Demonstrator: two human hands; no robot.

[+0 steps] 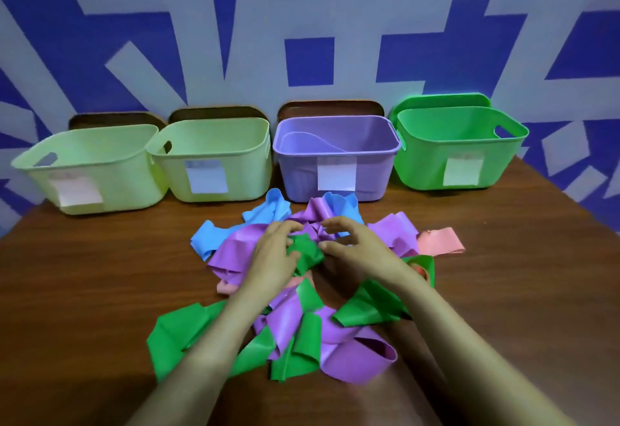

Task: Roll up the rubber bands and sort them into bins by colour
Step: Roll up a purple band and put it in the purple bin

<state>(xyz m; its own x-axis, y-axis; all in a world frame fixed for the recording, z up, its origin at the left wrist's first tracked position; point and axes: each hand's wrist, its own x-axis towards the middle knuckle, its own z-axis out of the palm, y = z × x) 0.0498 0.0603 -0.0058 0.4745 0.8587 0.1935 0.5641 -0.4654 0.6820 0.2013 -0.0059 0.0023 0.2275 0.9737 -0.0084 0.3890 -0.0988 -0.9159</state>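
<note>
A tangled heap of wide rubber bands lies mid-table: green (295, 351), purple (235, 247), blue (268, 214) and pink (439, 241). Both hands meet over the heap's middle around a bunched green band (307, 252). My left hand (273, 258) grips its left side with curled fingers. My right hand (355, 247) pinches its right end, fingers arched above it. Four labelled bins stand in a row behind: two pale green bins (84, 170) (214, 164), a purple bin (335, 157) and a bright green bin (459, 147).
The brown wooden table (84, 291) has bare surface on both sides of the heap. Behind the bins rises a blue and grey patterned wall (302, 23). The table's right edge runs diagonally at far right.
</note>
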